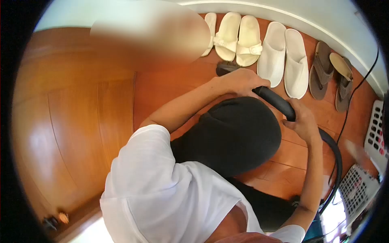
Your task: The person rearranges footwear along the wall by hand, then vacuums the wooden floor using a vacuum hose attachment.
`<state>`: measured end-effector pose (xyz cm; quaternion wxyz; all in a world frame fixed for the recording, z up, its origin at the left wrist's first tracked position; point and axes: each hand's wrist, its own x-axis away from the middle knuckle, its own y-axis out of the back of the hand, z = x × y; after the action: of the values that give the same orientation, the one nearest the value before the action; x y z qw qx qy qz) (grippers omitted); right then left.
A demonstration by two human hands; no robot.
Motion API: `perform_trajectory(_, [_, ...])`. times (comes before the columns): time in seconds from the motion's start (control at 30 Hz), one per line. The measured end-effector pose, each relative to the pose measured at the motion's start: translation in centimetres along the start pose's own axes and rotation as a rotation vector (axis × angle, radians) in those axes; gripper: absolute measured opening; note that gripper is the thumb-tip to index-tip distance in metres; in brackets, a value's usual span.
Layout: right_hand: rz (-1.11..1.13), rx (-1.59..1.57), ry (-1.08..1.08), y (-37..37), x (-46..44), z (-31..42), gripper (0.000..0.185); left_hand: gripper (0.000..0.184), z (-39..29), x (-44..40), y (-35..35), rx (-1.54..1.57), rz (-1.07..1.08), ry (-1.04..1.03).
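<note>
A black vacuum cleaner wand (276, 103), curved like a handle, lies across in front of my bent knee. My left hand (245, 82) is closed around its far end, and the fingers' undersides are hidden. My right hand (302, 120) is wrapped round the near end, where the black hose (335, 156) leads off down the right side. A dark bristled brush (227, 68) shows just beyond my left hand, near the slippers. Whether it joins the wand is hidden by that hand.
Cream sandals (227, 38), white slippers (272, 54) and brown flip-flops (320, 73) line the wall. A wooden door (77, 133) stands at left. White plastic baskets (358, 188) and a thin black cable (352, 95) are at right, over the reddish wood floor (293, 152).
</note>
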<state>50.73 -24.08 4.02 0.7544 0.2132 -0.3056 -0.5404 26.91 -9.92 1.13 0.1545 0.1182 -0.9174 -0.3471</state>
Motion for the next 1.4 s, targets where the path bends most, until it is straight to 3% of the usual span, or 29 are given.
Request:
perform_trajectory(0.1, [0.110,-0.012,-0.075,-1.4,0.9,-1.5,0.055,0.034,-2.2,1.2,-0.7,-0.038,0.044,0.128])
perform_trajectory(0.33, [0.041,0.012,0.184,-7.3,1.8,-4.7,0.054,0.032,-0.5,5.6,-8.2,-0.148,-0.109,0.271])
perform_trajectory(0.37, [0.076,0.016,0.131,-8.1,2.2,-4.9,0.053,0.031,-0.3,6.3,-9.5,-0.252,-0.188,0.234])
perform_trajectory(0.43, [0.142,0.036,0.027,-9.4,2.9,-3.7,0.052,0.029,-0.2,8.0,-11.0,-0.469,-0.345,0.163])
perform_trajectory(0.53, [0.104,-0.108,0.097,-10.1,4.6,1.3,0.045,0.020,-0.1,10.1,-11.4,-0.534,-0.309,0.250])
perform_trajectory(0.63, [0.103,-0.110,0.082,-11.6,5.5,2.1,0.038,0.016,-1.8,11.9,-11.6,-0.417,-0.331,0.347])
perform_trajectory(0.67, [0.131,-0.160,0.083,-13.0,6.0,1.1,0.037,0.015,-1.1,12.4,-12.9,-0.362,-0.433,0.269])
perform_trajectory(0.77, [0.210,-0.192,-0.031,-16.0,6.5,1.4,0.036,0.022,-1.1,15.0,-15.1,-0.278,-0.315,0.349])
perform_trajectory(0.9, [0.346,-0.263,-0.160,-19.9,0.6,6.4,0.037,0.031,6.3,19.0,-15.7,-0.366,-0.517,0.444])
perform_trajectory(0.97, [0.184,-0.173,0.101,-24.0,-4.4,7.5,0.037,0.030,10.2,22.2,-12.5,-0.417,-0.516,0.581])
perform_trajectory(1.07, [0.287,-0.142,0.101,-27.2,-12.3,12.8,0.038,0.026,14.8,27.4,-8.4,-0.550,-0.615,0.762])
perform_trajectory(1.13, [0.254,-0.137,0.122,-31.1,-16.2,14.8,0.040,0.027,20.8,31.3,-8.4,-0.573,-0.931,0.672])
perform_trajectory(1.23, [0.260,-0.025,0.174,-33.0,-19.1,17.5,0.039,0.030,21.6,35.1,-6.0,-0.510,-0.857,0.855])
perform_trajectory(1.37, [0.291,-0.196,0.207,-31.0,-15.1,15.4,0.046,0.017,17.6,33.3,-9.2,-0.523,-0.962,0.685])
perform_trajectory(1.4, [0.367,-0.071,0.093,-28.9,-12.7,15.5,0.048,0.012,15.1,31.7,-11.1,-0.536,-0.995,0.610])
